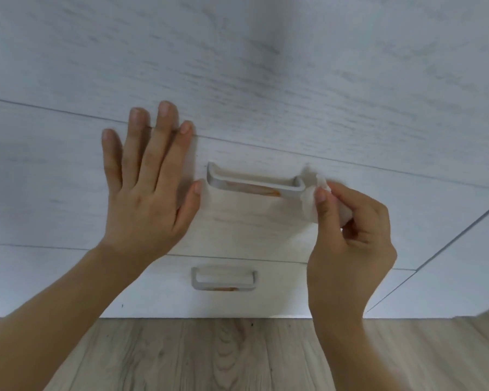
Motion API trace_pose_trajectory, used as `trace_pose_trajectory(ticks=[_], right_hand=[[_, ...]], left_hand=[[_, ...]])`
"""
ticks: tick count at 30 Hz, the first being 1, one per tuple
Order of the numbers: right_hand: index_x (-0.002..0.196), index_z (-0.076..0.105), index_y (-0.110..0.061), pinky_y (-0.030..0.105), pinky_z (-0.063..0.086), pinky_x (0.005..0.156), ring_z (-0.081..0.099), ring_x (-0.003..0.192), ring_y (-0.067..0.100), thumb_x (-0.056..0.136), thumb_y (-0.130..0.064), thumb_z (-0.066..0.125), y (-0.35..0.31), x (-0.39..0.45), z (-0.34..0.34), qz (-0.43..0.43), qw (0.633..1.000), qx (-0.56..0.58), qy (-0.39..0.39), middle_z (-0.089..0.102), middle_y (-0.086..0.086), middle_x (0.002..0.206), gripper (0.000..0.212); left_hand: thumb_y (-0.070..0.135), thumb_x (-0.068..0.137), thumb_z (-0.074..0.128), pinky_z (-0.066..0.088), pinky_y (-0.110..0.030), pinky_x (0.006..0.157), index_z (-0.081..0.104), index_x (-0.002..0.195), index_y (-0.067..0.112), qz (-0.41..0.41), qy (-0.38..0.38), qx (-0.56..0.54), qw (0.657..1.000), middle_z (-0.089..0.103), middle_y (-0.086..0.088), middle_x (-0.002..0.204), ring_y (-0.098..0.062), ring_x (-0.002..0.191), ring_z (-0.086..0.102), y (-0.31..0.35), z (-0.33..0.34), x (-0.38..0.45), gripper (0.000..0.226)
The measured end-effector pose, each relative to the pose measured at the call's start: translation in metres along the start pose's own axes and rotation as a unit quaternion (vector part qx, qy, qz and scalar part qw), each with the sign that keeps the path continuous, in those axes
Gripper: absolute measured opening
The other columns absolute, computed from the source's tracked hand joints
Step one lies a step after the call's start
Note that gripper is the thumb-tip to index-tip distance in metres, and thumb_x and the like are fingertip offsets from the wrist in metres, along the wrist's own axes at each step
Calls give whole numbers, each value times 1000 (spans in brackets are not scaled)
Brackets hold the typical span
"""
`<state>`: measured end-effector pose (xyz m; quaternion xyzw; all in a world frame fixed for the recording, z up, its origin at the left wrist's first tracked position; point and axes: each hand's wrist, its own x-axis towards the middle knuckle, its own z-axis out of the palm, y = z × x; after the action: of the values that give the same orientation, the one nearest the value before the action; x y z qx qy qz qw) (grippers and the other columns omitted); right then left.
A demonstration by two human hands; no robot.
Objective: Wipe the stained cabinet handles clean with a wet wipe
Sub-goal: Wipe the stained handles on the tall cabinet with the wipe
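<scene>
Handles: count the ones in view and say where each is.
2. The upper handle is on the drawer between the left hand and the right hand, which holds the wipe at its right end. The lower handle is on the drawer below. Others may lie outside the view.

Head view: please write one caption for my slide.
Right hand presses wet wipe to stained upper handle.

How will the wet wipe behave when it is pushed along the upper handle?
The wet wipe looks floppy: it bunches and folds in the right hand. It probably drapes around the upper handle rather than sliding stiffly. Likely light.
</scene>
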<state>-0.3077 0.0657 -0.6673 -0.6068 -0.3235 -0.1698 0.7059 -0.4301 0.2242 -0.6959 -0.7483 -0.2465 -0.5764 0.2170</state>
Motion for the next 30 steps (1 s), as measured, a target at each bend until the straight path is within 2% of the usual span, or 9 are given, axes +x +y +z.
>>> trace_pose_trajectory(ticks=[3,7,12,15,20,23,25,27,30], right_hand=[[93,72,-22,5,42,66,56,73,-3,85,-13,67,-3,2,9,28,999,41,-8,62,-1,92,13],[102,70,-23,6,44,73,60,81,-2,85,-23,63,-6,-12,16,22,999,25,-20,63,0,99,19],[105,71,-16,8,46,75,63,85,7,90,-19,60,0,-9,17,35,998,46,-18,65,0,95,19],[106,70,-15,9,45,73,62,82,11,92,-19,57,0,-10,17,-2,1000,1,-15,63,0,92,20],[107,69,-18,6,44,73,62,84,4,92,-19,57,4,-12,13,22,999,23,-35,65,1,92,20],[103,67,-28,7,44,70,60,80,4,89,-22,61,2,-20,6,-29,999,15,-25,62,-8,91,16],[104,65,-31,8,44,71,58,79,0,87,-22,64,4,-18,4,-64,998,12,-14,57,-9,93,19],[107,63,-25,7,44,70,55,77,-3,86,-16,67,6,-16,6,-110,994,-10,-19,51,-6,95,24],[113,61,-11,6,44,69,50,74,5,84,-9,68,13,-19,10,-190,977,-84,-45,45,2,99,30]], left_hand=[[27,97,40,-5,-43,116,25,146,1,7,14,13,1000,23,-22,147,-28,145,1,0,4,-2,58],[27,97,39,-5,-43,116,26,145,-1,17,19,23,999,24,-23,146,-46,133,19,-1,5,-1,57],[27,97,39,-6,-42,116,26,145,-1,17,18,27,999,24,-24,145,-48,131,18,-2,4,0,57],[28,97,38,-5,-43,116,26,144,-1,12,22,32,999,23,-23,145,-48,131,18,-1,6,0,57],[28,97,38,-4,-44,116,25,145,-2,17,29,50,998,24,-25,145,-49,130,19,0,9,-1,58],[29,97,37,-5,-44,116,24,146,0,20,26,47,998,23,-24,145,-45,136,14,-1,10,-2,58],[30,98,37,-5,-44,116,22,146,1,14,15,41,999,20,-23,146,-31,146,-1,-1,8,-4,59],[30,98,38,-6,-44,116,21,146,1,12,-6,35,999,18,-22,148,-19,145,-10,1,6,-9,59],[32,98,37,-7,-44,116,21,147,2,30,-31,44,998,2,-12,157,-19,145,-12,1,4,-17,59]])
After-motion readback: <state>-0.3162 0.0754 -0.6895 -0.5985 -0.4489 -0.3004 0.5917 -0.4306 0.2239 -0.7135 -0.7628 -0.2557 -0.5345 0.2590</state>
